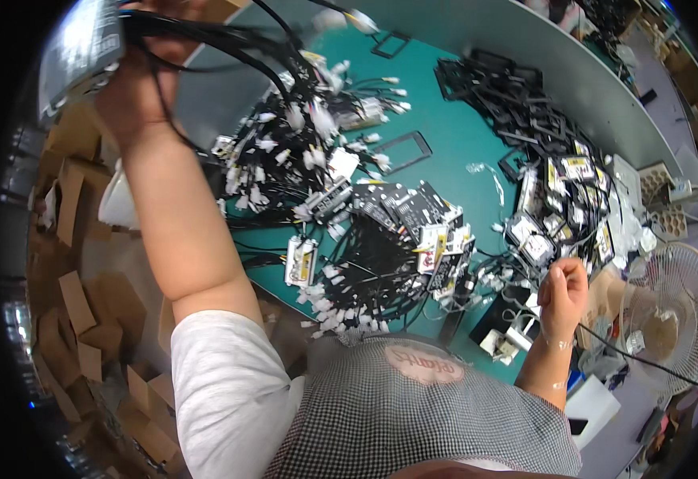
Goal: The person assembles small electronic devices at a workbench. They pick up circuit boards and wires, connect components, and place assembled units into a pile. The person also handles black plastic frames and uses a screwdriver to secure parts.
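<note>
Raised at the upper left, my left hand [137,96] is closed on a silver metal box module [84,56] with a bundle of black cables [213,36] trailing from it to the right. Motion blurs the fingers and the cables. At the right side of the table my right hand [565,291] is curled into a loose fist, and nothing shows in it. Beside it lie box modules with yellow-and-white labels [533,239]. Between my arms are a pile of black cables with white connectors [277,144], black circuit boards [401,206] and more cabled modules [301,262].
Black plastic frames [501,96] are heaped at the back right of the green table [465,176], and a single frame [405,152] lies near the middle. A grey partition [557,56] edges the table. A fan [672,311] stands right of my right hand. Cardboard boxes [93,295] fill the left floor.
</note>
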Demonstrator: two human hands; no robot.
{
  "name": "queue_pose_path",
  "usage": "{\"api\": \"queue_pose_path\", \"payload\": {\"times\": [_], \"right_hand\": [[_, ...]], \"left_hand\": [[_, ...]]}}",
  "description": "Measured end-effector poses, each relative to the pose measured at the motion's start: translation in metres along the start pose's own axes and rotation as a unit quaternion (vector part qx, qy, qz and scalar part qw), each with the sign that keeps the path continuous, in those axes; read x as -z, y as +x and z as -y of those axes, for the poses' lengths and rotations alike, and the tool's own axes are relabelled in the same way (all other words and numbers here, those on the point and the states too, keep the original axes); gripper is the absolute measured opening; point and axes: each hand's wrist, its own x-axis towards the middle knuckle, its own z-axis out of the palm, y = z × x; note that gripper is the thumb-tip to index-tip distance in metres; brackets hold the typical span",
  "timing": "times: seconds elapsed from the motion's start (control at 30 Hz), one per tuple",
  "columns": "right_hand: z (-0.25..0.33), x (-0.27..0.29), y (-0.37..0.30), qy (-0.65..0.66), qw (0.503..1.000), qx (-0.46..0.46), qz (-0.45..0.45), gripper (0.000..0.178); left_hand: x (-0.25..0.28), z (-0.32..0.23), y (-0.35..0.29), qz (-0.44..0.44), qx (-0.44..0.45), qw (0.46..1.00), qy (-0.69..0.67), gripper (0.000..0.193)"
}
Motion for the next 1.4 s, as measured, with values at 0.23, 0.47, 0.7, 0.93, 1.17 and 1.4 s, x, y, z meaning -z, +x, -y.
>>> {"api": "queue_pose_path", "payload": {"times": [0.23, 0.47, 0.7, 0.93, 1.17, 1.4], "right_hand": [[0.027, -0.021, -0.013, 0.015, 0.998, 0.019, 0.052, 0.008], [0.044, -0.047, -0.03, 0.011, 0.995, 0.005, 0.098, 0.007], [0.049, -0.074, -0.042, -0.048, 0.981, -0.003, 0.188, 0.009], [0.041, -0.084, -0.046, -0.081, 0.98, 0.015, 0.18, 0.018], [0.039, -0.087, -0.044, -0.258, 0.945, 0.159, 0.126, 0.031], [0.024, -0.092, -0.04, -0.381, 0.902, 0.195, 0.057, 0.018]], "left_hand": [[-0.069, 0.061, -0.065, -0.226, 0.165, 0.958, -0.058, 0.043], [-0.137, 0.126, -0.131, -0.276, 0.329, 0.862, -0.27, 0.037], [-0.196, 0.153, -0.152, -0.422, 0.418, 0.804, 0.009, 0.023], [-0.218, 0.16, -0.162, -0.377, 0.443, 0.808, 0.088, 0.028], [-0.229, 0.166, -0.17, -0.254, 0.337, 0.824, 0.377, 0.039], [-0.24, 0.17, -0.169, -0.181, 0.228, 0.805, 0.517, 0.04]]}}
